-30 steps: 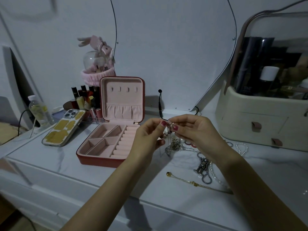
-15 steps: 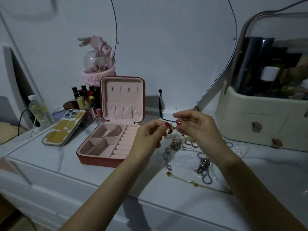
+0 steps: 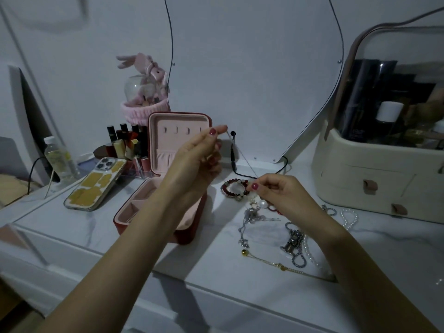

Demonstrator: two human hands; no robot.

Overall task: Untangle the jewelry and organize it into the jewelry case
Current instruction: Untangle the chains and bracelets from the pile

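Now, sweeping in from the left: a clear bottle (image 3: pixel 57 159) stands at the far edge of the white counter (image 3: pixel 216 267), then a phone (image 3: pixel 95 185) lies face down, its case patched in yellow, with a rack of lipsticks (image 3: pixel 127 145) behind it. No lettering on any of them is readable in this dim light.

Next, the red jewelry case (image 3: pixel 189 234) sits wide open, lid up and its pink trays facing the person, presumably so pieces can go straight in once freed. The trays I can see look bare.

Over the case, the left hand (image 3: pixel 199 157) is raised, thumb and forefinger pinching one end of a thin chain (image 3: pixel 242 155). That chain runs taut down to the right hand (image 3: pixel 281 191), which pinches the other end low, just above the pile. The hands are apart, and stretching the strand like this looks like a way to pull it clear of the knot.

Below the right hand lies the tangle: a red bead bracelet (image 3: pixel 235 186), a silver chain cluster (image 3: pixel 252 217), a gold chain (image 3: pixel 276 263) nearer the front edge, a chunky link chain (image 3: pixel 295 241) and pearls (image 3: pixel 349 216) by the cream organizer (image 3: pixel 374 183). Inside its clear hood stand dark bottles; any labels are too blurred to read.
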